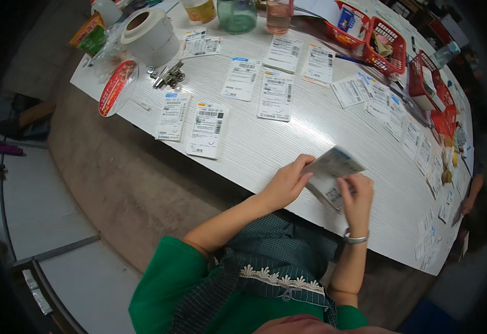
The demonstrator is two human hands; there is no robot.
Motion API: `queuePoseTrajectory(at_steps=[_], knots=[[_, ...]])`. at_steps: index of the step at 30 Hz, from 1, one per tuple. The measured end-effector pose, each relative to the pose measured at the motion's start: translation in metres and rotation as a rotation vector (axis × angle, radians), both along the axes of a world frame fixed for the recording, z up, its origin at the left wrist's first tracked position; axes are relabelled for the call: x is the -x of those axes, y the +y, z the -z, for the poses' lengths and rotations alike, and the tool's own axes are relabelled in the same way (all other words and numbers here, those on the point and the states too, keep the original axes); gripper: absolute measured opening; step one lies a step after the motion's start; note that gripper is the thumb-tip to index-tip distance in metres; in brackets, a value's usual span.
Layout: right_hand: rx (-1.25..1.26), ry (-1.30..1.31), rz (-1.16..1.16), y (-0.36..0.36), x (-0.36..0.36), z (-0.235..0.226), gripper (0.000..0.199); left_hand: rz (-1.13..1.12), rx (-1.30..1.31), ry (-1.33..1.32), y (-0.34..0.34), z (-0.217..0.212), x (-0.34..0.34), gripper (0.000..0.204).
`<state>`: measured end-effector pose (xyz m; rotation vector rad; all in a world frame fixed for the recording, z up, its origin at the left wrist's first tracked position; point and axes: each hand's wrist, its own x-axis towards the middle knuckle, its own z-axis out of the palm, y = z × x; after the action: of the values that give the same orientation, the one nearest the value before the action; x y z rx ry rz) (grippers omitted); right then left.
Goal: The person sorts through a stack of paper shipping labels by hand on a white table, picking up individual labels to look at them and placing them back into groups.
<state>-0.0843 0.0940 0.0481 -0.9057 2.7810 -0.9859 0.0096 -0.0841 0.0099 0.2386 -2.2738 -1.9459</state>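
Observation:
A stack of printed shipping labels [327,181] is held over the near edge of the white table, its top label lifted and slightly blurred. My left hand [289,181] grips the left side of the stack between thumb and fingers. On the opposite side, my right hand [358,192] is closed with thumb and fingertips at the labels, pinching them. A silver band circles my right wrist. To the left of my hands lie two label stacks [207,131] [172,117] side by side. Further stacks [276,96] sit farther back on the tabletop.
Metal bulldog clips [168,76], a big white label roll [150,38] and a red oval fan [117,89] are at the left. Jars [237,15] stand at the back. Red plastic baskets [385,47] and a row of labels [410,136] line the right. Another person's hand [466,206] shows there.

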Motion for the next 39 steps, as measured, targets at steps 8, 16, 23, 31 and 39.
queuePoseTrajectory(at_steps=[8, 16, 23, 31, 39], knots=[[0.174, -0.507, 0.290, 0.035, 0.070, 0.006, 0.023, -0.242, 0.352, -0.150, -0.145, -0.042, 0.013, 0.025], [0.527, -0.822, 0.267, 0.018, 0.044, 0.007, 0.019, 0.194, -0.243, -0.395, -0.045, -0.042, 0.023, 0.026], [0.189, -0.588, 0.220, 0.022, 0.057, 0.022, 0.022, 0.097, -0.062, -0.313, -0.056, -0.039, 0.023, 0.026], [-0.525, -0.024, 0.125, -0.008, 0.063, 0.036, 0.018, -0.366, 0.989, -0.456, -0.216, -0.016, 0.059, 0.028], [-0.141, 0.193, 0.261, 0.014, 0.029, 0.019, 0.021, -0.241, 0.934, -0.788, -0.254, 0.001, 0.110, 0.039]])
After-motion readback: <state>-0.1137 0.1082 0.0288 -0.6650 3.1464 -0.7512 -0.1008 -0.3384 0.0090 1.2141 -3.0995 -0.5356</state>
